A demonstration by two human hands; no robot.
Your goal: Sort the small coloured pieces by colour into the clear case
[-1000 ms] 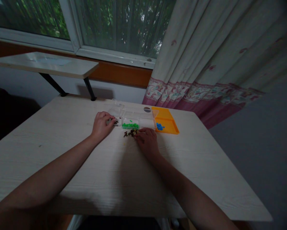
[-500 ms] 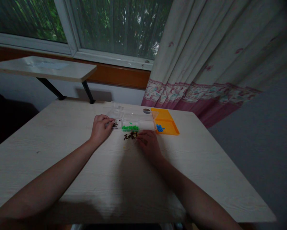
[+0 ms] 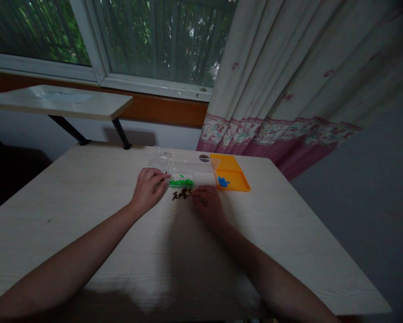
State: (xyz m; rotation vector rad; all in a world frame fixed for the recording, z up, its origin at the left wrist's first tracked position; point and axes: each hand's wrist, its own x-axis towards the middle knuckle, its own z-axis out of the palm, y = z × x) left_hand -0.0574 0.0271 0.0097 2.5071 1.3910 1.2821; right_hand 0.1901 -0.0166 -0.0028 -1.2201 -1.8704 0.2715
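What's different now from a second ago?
The left hand has moved right, closer to the green pieces. Whether it took or let go of anything is too small to tell. The right hand stays by the dark pieces; the blue pieces lie as before.

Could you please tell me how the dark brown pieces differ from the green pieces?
Colour: the dark brown pieces look nearly black in places, while the green pieces are bright green.
Place: the dark brown pieces lie directly on the table; the green pieces lie in a clear compartment.
Nearness: the right hand is at the edge of the dark brown pieces, with the green pieces farther off.
Shared: both are small and numerous.
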